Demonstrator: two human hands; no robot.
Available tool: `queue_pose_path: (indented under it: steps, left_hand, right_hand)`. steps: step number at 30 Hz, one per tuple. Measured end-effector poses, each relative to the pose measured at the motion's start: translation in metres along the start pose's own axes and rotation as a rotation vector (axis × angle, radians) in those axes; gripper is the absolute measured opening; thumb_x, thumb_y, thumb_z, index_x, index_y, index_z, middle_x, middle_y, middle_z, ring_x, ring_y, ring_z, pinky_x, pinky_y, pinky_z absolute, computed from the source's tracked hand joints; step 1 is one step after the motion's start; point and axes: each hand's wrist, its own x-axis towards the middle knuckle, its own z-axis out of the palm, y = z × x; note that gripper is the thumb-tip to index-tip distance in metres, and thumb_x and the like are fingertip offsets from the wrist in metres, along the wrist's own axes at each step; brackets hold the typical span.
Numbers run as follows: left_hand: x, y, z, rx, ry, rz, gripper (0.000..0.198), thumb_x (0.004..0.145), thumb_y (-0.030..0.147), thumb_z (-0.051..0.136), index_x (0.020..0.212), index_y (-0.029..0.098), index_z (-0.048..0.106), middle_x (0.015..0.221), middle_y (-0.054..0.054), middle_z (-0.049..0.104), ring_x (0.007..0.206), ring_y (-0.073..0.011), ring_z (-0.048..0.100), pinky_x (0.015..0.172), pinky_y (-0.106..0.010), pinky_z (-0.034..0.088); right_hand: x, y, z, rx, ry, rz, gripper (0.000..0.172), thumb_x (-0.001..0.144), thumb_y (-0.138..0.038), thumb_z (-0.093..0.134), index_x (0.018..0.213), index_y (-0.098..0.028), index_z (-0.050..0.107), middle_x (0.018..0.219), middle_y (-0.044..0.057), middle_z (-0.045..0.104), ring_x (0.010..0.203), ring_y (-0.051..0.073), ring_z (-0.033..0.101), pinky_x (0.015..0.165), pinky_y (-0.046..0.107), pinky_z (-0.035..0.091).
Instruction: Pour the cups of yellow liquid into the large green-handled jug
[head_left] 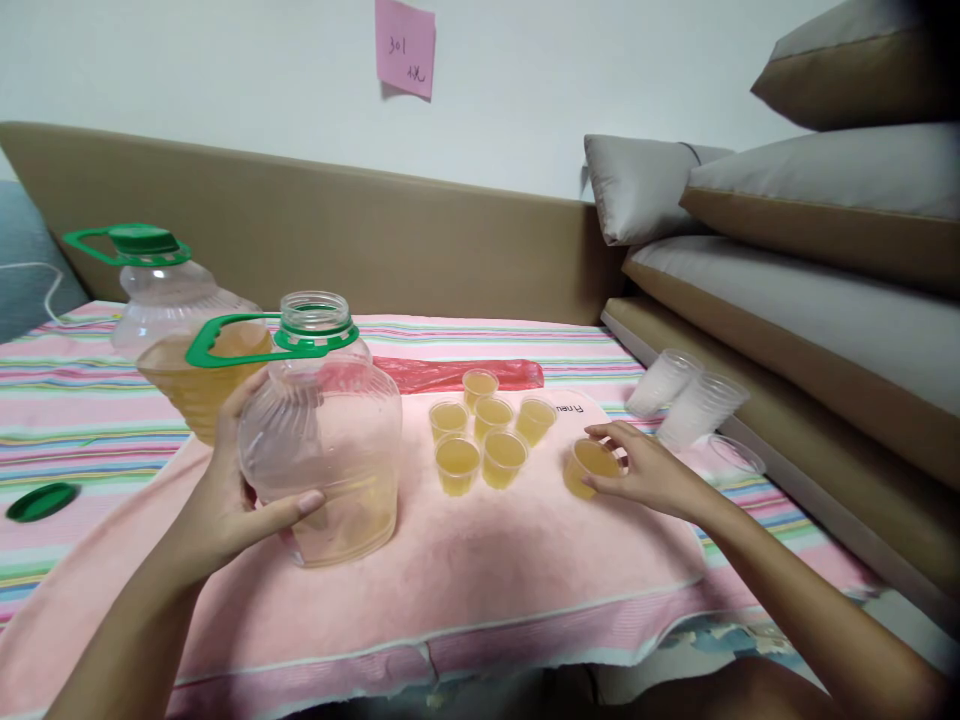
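My left hand is wrapped round a clear plastic jug with a green handle ring and no cap. A little yellow liquid lies in its bottom, and it stands on the pink cloth. On the right, my right hand grips a small clear plastic cup of yellow liquid by its sides. Between the hands, several similar filled cups sit in a close cluster. Part of the left fingers is hidden behind the jug.
A second, capped jug of yellow liquid stands behind at left. A green cap lies at far left. Stacked clear cups lean at right, beside piled cushions. A red plastic bag lies behind the filled cups.
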Motion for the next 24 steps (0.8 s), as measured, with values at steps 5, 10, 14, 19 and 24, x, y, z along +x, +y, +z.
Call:
queue_pose_path:
  steps: [5, 10, 14, 19, 24]
  left_hand:
    - [0.001, 0.002, 0.0, -0.02, -0.006, -0.057, 0.127, 0.078, 0.069, 0.091, 0.178, 0.032, 0.02, 0.178, -0.019, 0.04, 0.163, -0.0529, 0.043, 0.13, -0.078, 0.036]
    - [0.002, 0.001, 0.0, -0.053, -0.002, -0.086, 0.129, 0.075, 0.073, 0.091, 0.176, 0.032, 0.021, 0.179, -0.018, 0.038, 0.166, -0.0528, 0.036, 0.134, -0.076, 0.029]
    - [0.002, 0.003, -0.001, -0.041, -0.008, -0.071, 0.129, 0.077, 0.072, 0.09, 0.176, 0.03, 0.02, 0.18, -0.019, 0.035, 0.167, -0.0536, 0.034, 0.134, -0.077, 0.028]
    - [0.003, 0.008, 0.0, -0.067, -0.016, -0.049, 0.125, 0.075, 0.071, 0.092, 0.174, 0.033, 0.026, 0.178, -0.018, 0.038, 0.168, -0.0527, 0.033, 0.134, -0.079, 0.025]
    - [0.003, 0.011, 0.002, -0.095, 0.017, -0.118, 0.125, 0.073, 0.073, 0.093, 0.172, 0.03, 0.03, 0.17, -0.021, 0.046, 0.166, -0.0553, 0.035, 0.131, -0.083, 0.025]
  right_hand:
    - [-0.002, 0.008, 0.008, 0.094, 0.06, -0.024, 0.075, 0.071, -0.053, 0.084, 0.138, -0.021, 0.067, 0.144, 0.018, 0.072, 0.129, 0.038, 0.073, 0.109, 0.053, 0.061]
    - [-0.007, 0.024, 0.028, 0.27, 0.156, 0.036, 0.087, 0.071, -0.058, 0.089, 0.145, -0.023, 0.061, 0.14, 0.018, 0.072, 0.129, 0.039, 0.072, 0.11, 0.057, 0.06]
    - [-0.013, 0.036, 0.05, 0.434, 0.252, 0.081, 0.094, 0.07, -0.064, 0.092, 0.148, -0.025, 0.057, 0.146, 0.019, 0.069, 0.14, 0.038, 0.067, 0.117, 0.056, 0.056]
    - [-0.017, 0.037, 0.066, 0.55, 0.351, 0.12, 0.09, 0.067, -0.069, 0.093, 0.137, -0.022, 0.063, 0.154, 0.021, 0.066, 0.145, 0.04, 0.064, 0.126, 0.058, 0.049]
    - [-0.024, 0.024, 0.064, 0.668, 0.321, 0.142, 0.081, 0.072, -0.065, 0.094, 0.134, -0.022, 0.066, 0.153, 0.02, 0.069, 0.146, 0.038, 0.065, 0.128, 0.056, 0.05]
